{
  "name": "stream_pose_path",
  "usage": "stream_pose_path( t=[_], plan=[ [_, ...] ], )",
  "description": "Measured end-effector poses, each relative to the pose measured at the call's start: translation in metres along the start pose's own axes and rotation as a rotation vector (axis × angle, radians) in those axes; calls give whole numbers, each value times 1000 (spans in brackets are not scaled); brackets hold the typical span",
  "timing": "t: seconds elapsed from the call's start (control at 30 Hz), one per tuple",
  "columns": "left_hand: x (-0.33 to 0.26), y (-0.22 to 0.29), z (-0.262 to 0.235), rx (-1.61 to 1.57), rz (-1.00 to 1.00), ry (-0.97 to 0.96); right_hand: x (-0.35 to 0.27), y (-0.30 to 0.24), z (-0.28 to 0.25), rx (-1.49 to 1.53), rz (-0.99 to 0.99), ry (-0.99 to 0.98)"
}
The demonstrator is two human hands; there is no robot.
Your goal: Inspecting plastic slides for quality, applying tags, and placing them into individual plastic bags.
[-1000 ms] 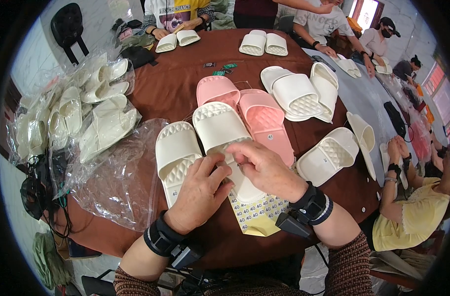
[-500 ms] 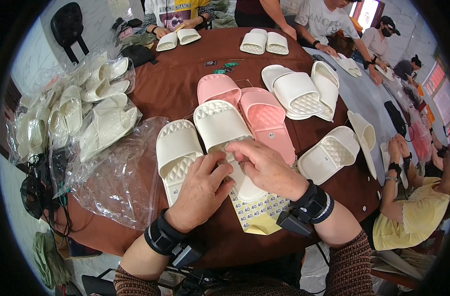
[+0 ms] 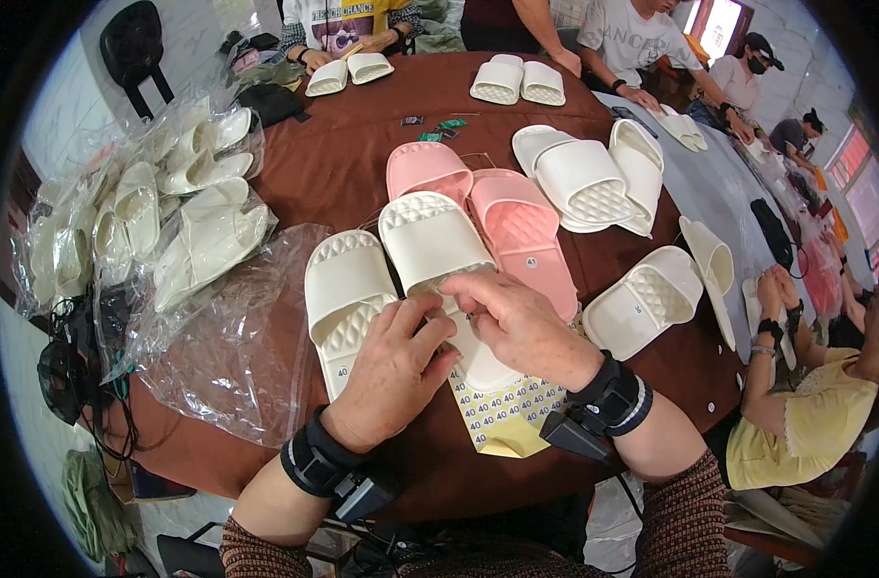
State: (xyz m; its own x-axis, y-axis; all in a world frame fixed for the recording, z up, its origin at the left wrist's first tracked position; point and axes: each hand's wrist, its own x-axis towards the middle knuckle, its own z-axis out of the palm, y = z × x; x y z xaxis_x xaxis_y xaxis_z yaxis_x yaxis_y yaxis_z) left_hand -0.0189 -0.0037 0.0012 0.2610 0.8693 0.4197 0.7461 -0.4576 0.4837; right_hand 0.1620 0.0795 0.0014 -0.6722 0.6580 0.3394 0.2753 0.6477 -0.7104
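Small, careful work took place over the middle white slipper (image 3: pixel 435 241)

The middle white slipper lay on the brown-covered desk (image 3: pixel 324 169). A yellow sheet (image 3: pixel 502 424) with rows of little dark marks poked out from under its near end. The left grip (image 3: pixel 389 376) and the right grip (image 3: pixel 526 328) came close together over its footbed, on the near side of its strap. Both had bent fingers. I could not tell if either one pinched anything, because the fingers hid the spot.

The step in hand looked like putting on a small sticker, or making one straight. The next move seemed to call for steady fingertips and a soft, flat press, without letting the middle white slipper slide.

Just left of the middle white slipper was the left white slipper (image 3: pixel 345 279), with a small mark near its heel. Farther left lay a clear plastic bag (image 3: pixel 232 371). Just behind it and to its right were two pink slippers (image 3: pixel 531 241). Well to its right lay a loose white slipper (image 3: pixel 642 303).

Farther behind it, to the left, was a heap of bagged slippers (image 3: pixel 208 231). Behind it, to the right, some white slippers (image 3: pixel 581 178) overlapped. Farthest behind it sat a white pair (image 3: pixel 519 80).
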Motion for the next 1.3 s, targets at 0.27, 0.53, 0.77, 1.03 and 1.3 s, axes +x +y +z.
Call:
stream_pose_path(
  t=[0.27,0.53,0.77,1.03,1.3],
  plan=[
    [1,0,1,-6,25,18,-1,4,2,-44,-36,28],
    [-1,-1,1,-6,10,12,-1,0,1,47,-4,27],
    [0,0,2,-2,4,16,2,0,0,-22,-7,0],
    [1,0,2,4,-1,-7,2,3,6,-92,-38,43],
    [1,-1,2,-3,10,-3,2,5,7,-73,-3,66]
  ],
)
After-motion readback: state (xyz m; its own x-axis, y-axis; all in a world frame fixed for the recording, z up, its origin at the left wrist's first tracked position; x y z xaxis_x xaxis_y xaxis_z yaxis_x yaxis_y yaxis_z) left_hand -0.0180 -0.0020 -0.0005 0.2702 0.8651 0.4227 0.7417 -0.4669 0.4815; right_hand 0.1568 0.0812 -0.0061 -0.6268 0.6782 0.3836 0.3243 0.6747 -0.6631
